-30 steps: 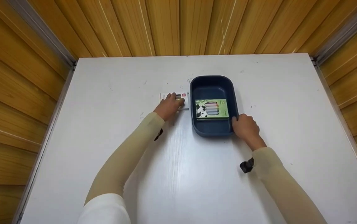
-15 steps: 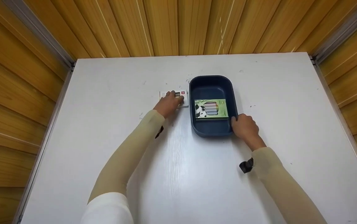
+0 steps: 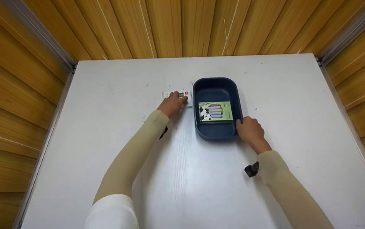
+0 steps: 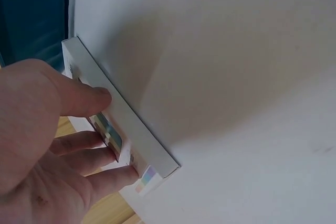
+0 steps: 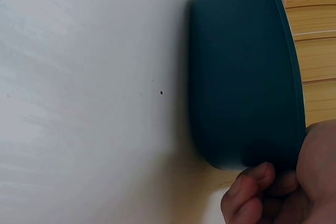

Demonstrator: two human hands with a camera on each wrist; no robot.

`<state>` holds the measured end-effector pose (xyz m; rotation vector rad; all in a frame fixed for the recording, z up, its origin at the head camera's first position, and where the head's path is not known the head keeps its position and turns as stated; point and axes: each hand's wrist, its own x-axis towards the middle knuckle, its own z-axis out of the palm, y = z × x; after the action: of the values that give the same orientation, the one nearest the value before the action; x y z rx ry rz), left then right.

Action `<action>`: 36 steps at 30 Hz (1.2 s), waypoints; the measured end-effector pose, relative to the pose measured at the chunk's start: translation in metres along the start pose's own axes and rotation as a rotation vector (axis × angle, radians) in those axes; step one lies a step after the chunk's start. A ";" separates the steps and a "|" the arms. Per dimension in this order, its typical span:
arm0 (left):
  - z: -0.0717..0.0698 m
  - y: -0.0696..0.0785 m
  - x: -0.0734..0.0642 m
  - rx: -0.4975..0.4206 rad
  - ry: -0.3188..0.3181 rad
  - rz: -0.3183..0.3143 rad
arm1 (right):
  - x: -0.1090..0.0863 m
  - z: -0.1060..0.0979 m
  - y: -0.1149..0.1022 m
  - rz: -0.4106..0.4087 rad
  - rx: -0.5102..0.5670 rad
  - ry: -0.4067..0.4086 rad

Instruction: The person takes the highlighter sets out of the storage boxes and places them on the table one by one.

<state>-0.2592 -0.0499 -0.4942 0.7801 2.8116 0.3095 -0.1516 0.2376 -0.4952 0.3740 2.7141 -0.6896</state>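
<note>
A flat white printed box (image 3: 187,101) with a small red mark and coloured patches lies just left of the dark blue bin. My left hand (image 3: 172,104) spreads over it, thumb toward one side and fingers on the printed face, as the left wrist view shows; part of the box is hidden beneath. The rectangular, round-cornered blue bin (image 3: 215,131) stands upright on the table. At its near right corner my right hand (image 3: 250,128) grips the rim, thumb at the inside and fingers curled under the outer wall (image 5: 247,77). Inside the bin sits a green panda-printed box (image 3: 215,112) picturing coloured sticks.
The white table (image 3: 176,178) carries small dark marks near its back. Wood-plank panels (image 3: 198,28) rise behind it and on both sides, with grey metal posts (image 3: 47,35) at the back corners.
My left hand and the white box have slid slightly away from me, alongside the bin. The right hand keeps its grip; the bin and green box stay nearly in place.
</note>
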 end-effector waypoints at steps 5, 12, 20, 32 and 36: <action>0.003 -0.003 0.007 0.007 -0.015 -0.019 | 0.000 0.000 0.000 0.008 0.010 -0.007; 0.001 -0.004 0.010 0.031 -0.019 -0.023 | -0.001 0.000 -0.001 0.007 0.013 -0.006; 0.002 -0.006 0.015 0.037 -0.022 -0.024 | -0.001 0.001 0.000 -0.016 0.002 0.021; -0.002 -0.008 0.019 0.034 -0.009 -0.014 | 0.001 0.002 0.001 -0.008 0.014 0.010; -0.002 -0.009 0.021 0.024 -0.011 -0.015 | 0.001 0.001 0.001 -0.002 0.017 0.005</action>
<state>-0.2817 -0.0471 -0.4973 0.7636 2.8148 0.2685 -0.1518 0.2379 -0.4971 0.3776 2.7150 -0.7140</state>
